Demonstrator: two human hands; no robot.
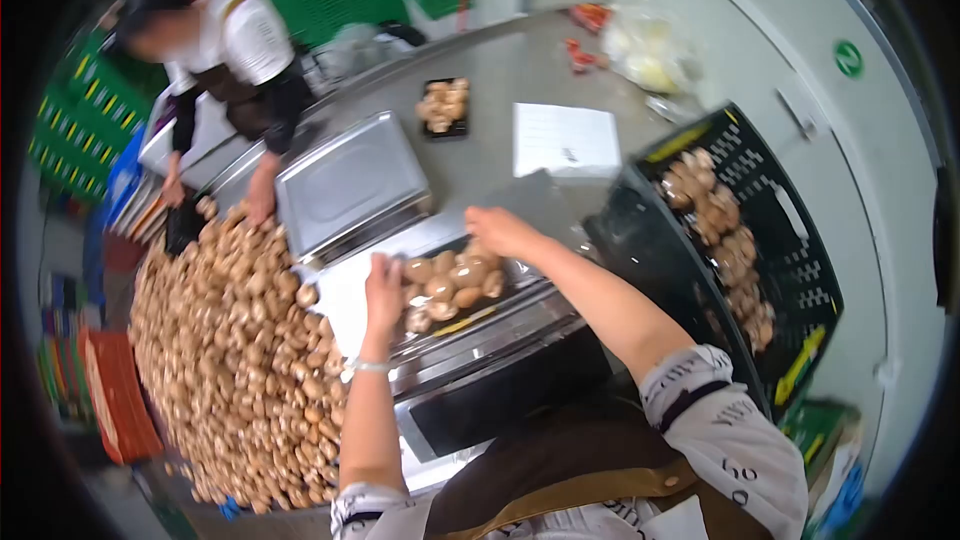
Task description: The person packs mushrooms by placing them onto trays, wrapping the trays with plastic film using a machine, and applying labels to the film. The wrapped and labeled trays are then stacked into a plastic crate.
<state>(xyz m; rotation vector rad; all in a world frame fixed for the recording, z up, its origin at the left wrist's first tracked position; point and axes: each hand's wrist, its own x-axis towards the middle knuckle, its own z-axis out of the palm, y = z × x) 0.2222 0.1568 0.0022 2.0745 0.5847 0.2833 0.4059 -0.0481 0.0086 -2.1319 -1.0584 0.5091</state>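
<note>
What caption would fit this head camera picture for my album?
Left hand and right hand touch a mushroom tray beside a big mushroom pile.

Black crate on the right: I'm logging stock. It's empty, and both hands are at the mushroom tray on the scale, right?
No. The head view shows the black crate holds mushrooms, so it is not empty. The left hand and right hand are indeed at the mushroom tray on the scale.

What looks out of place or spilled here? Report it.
The black crate at right leans steeply, with mushrooms inside. A big heap of loose mushrooms lies straight on the table at left. Nothing looks broken.
</note>
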